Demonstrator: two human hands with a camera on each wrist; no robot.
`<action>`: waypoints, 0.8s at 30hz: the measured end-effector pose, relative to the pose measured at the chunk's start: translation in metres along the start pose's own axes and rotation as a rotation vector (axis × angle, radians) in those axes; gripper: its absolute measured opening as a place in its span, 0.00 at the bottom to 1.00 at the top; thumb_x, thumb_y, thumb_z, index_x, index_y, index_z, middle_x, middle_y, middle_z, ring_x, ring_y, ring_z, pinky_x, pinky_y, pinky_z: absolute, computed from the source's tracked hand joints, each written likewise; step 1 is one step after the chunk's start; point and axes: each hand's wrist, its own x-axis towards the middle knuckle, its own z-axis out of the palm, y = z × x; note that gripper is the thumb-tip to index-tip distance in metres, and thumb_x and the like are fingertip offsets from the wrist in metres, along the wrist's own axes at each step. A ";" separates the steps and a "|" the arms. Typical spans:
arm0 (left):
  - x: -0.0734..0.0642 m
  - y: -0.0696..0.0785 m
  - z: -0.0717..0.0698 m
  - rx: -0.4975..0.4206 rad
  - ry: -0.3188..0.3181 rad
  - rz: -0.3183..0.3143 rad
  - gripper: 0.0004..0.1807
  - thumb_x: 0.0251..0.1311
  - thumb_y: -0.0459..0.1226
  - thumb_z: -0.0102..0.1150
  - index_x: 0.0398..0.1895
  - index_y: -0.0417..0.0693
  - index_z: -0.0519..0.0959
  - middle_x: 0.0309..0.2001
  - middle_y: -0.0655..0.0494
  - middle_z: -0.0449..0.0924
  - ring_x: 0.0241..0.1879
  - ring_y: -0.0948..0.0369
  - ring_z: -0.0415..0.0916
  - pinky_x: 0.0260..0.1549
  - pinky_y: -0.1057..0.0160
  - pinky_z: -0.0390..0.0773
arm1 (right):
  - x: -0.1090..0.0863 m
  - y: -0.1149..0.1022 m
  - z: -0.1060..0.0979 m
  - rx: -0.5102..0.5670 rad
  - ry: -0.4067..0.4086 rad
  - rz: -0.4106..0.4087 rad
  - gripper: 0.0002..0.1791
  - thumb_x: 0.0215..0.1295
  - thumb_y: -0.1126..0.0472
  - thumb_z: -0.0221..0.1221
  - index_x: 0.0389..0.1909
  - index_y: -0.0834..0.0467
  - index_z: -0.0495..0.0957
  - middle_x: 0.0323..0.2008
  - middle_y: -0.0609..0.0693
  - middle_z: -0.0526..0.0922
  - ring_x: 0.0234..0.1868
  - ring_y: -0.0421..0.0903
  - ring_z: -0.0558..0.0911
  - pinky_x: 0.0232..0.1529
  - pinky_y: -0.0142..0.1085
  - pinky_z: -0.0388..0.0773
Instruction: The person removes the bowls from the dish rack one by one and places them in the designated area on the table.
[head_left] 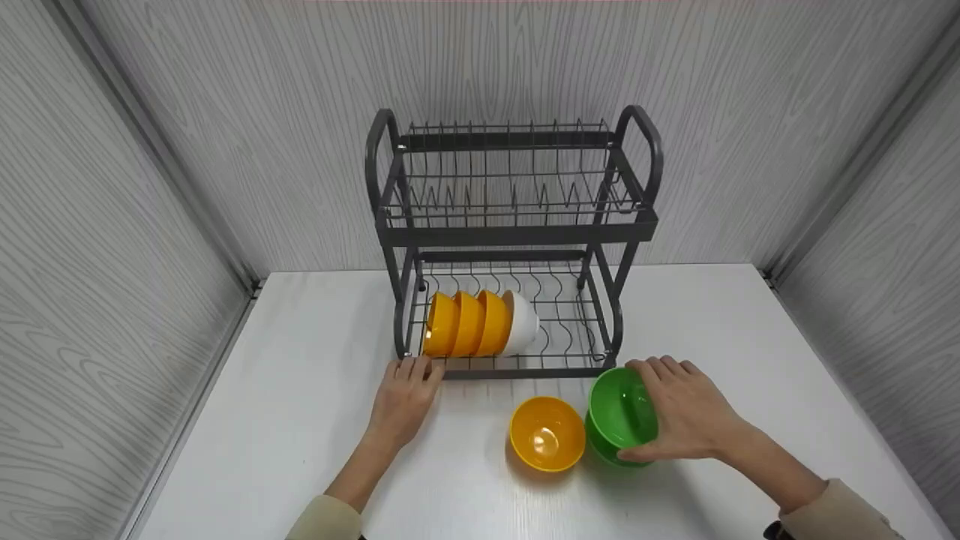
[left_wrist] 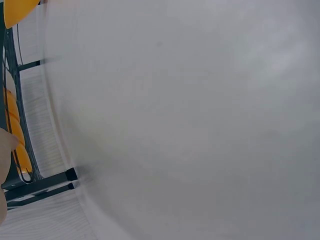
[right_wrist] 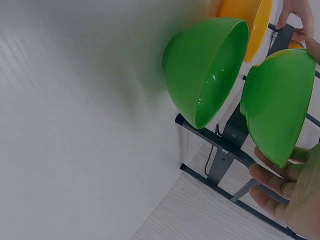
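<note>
My right hand (head_left: 686,412) grips a green bowl (right_wrist: 282,100) by its rim, thumb on one side and fingers on the other. In the right wrist view this bowl is apart from a second green bowl (right_wrist: 200,70), which stands on the table. To their left sits an orange bowl (head_left: 547,442), mouth up. At the front left corner of the black dish rack (head_left: 517,236), my left hand (head_left: 401,401) holds the lower rail. Several orange bowls (head_left: 469,326) and a white bowl (head_left: 525,326) stand on edge in a row on the lower tier's left side.
The rack's upper tier (head_left: 510,176) has wire dividers and a looped handle at each end. White table surface (head_left: 285,420) spreads around the rack. Pale wood-grain panels (head_left: 300,90) enclose the back and both sides.
</note>
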 end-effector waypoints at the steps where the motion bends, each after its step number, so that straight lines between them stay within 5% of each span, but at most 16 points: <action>1: 0.000 0.000 0.000 -0.002 0.004 -0.001 0.18 0.54 0.27 0.76 0.44 0.48 0.81 0.44 0.49 0.79 0.43 0.52 0.78 0.40 0.58 0.79 | 0.000 0.000 0.001 -0.001 -0.005 0.001 0.66 0.31 0.14 0.68 0.66 0.56 0.69 0.49 0.53 0.84 0.50 0.51 0.81 0.50 0.48 0.82; 24: 0.000 0.000 0.001 -0.028 0.000 -0.010 0.16 0.55 0.27 0.73 0.45 0.48 0.81 0.44 0.49 0.78 0.43 0.52 0.76 0.41 0.57 0.78 | -0.008 -0.007 0.029 0.054 -0.039 0.049 0.65 0.29 0.16 0.71 0.65 0.55 0.70 0.49 0.51 0.83 0.49 0.49 0.80 0.51 0.48 0.82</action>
